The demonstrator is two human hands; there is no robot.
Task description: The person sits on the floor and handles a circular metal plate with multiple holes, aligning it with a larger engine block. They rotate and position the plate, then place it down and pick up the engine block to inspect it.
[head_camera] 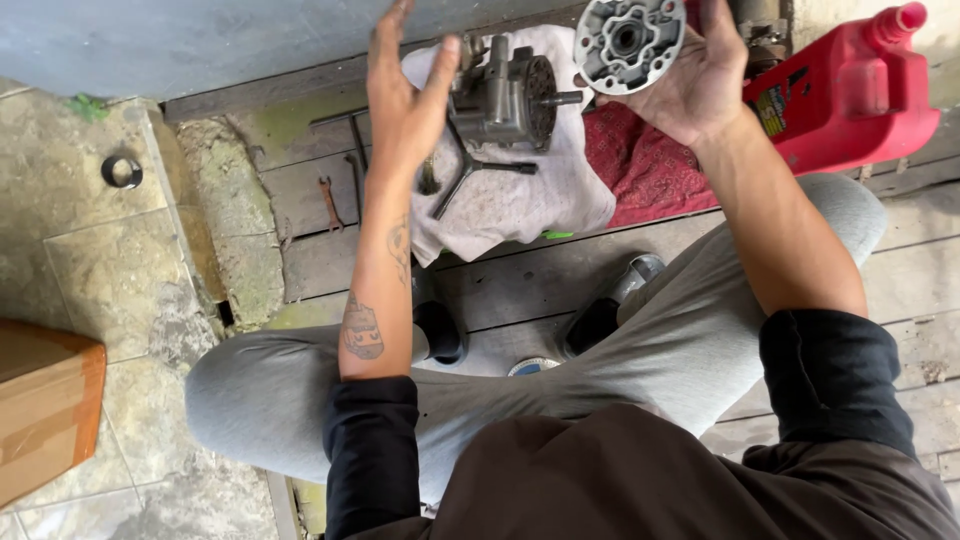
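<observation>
My left hand (405, 100) is raised with fingers spread, its thumb touching the side of a grey metal pump body (500, 95) with a short shaft sticking out to the right. The pump body stands on a dirty white cloth (520, 190). My right hand (690, 80) holds a round silver cover plate (628, 38) with several holes, face toward me, just right of the pump body. A dark three-armed wrench (468, 175) lies on the cloth under the pump body.
A red cloth (640, 165) and a red plastic jug (850, 90) lie at the right. Small spanners (330, 200) rest on the wooden planks. A metal ring (121, 171) sits on the stone floor at left, a cardboard box (45, 410) lower left. My knees and feet frame the work spot.
</observation>
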